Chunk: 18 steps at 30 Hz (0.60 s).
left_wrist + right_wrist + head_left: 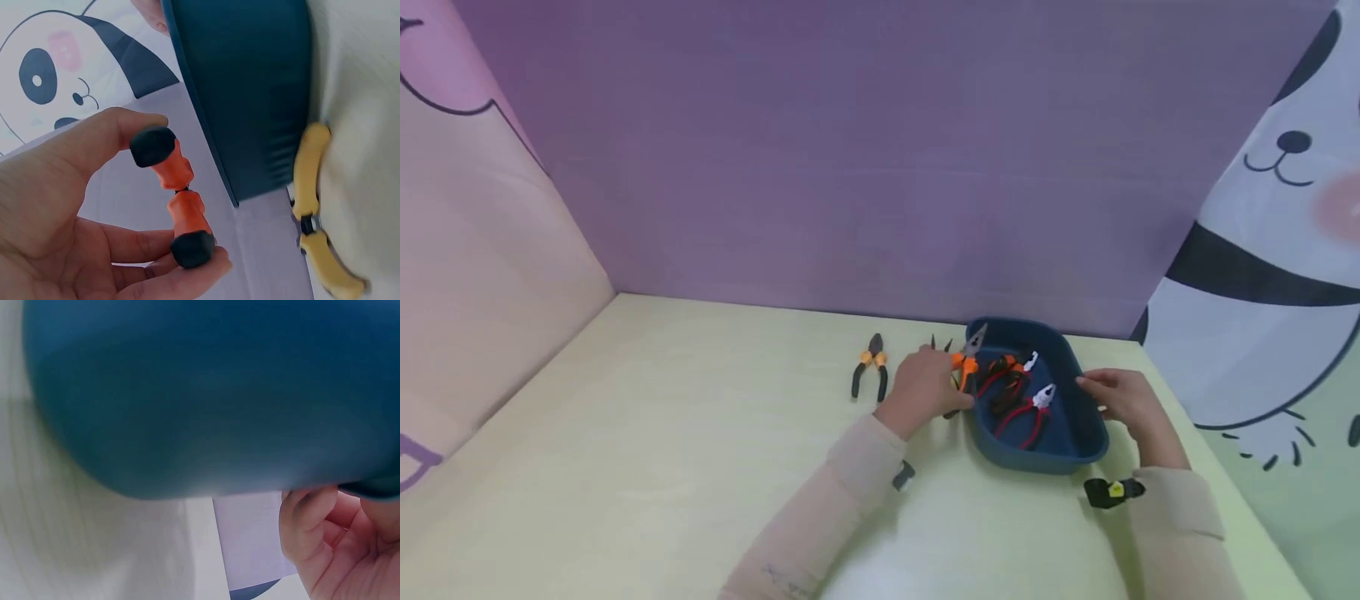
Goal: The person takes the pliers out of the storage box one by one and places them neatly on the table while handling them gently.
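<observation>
Orange pliers (967, 365) at the left rim of the bin (1033, 463), held by the left hand (927, 381) with thumb and fingers bent about the spread handles; the right hand (1122, 397) pinches the opposite rim. Passing the rim cleanly would seem to call for level pliers, an even squeeze so the handles do not swing, clearance from the red pliers (1024, 414) inside, and a steadied bin.

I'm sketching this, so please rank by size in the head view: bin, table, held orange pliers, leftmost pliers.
1. Table
2. Bin
3. Held orange pliers and leftmost pliers: too alike to rank; left hand partly hides the former.
</observation>
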Motion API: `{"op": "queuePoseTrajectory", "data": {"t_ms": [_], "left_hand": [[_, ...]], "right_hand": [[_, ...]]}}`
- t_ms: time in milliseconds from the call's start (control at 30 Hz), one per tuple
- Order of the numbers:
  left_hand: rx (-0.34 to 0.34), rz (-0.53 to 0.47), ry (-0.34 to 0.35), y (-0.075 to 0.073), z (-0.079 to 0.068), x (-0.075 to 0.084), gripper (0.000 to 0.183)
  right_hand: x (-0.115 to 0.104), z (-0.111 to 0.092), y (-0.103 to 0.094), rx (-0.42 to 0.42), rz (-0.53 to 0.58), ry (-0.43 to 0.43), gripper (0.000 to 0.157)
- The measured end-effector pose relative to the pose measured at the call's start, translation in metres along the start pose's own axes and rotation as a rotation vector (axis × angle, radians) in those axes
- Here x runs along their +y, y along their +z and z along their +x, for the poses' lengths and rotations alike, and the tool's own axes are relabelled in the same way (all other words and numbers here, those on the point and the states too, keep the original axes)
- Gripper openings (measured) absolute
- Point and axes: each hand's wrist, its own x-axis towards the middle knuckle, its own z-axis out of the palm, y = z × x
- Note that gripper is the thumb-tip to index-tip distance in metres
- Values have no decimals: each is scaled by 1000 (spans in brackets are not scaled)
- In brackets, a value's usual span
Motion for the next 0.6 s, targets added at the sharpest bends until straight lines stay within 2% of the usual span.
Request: {"op": "queuePoseTrajectory", "data": {"t_ms": [267, 433, 600], "left_hand": [[2, 10, -57, -6, 0, -19, 49], [0, 0, -99, -11, 0, -31, 44], [15, -1, -132, -9, 2, -47, 42]], "right_hand": [[2, -1, 2, 8, 12, -7, 49], [3, -1, 1, 12, 3, -12, 50], [6, 0, 1, 9, -2, -11, 50]]}}
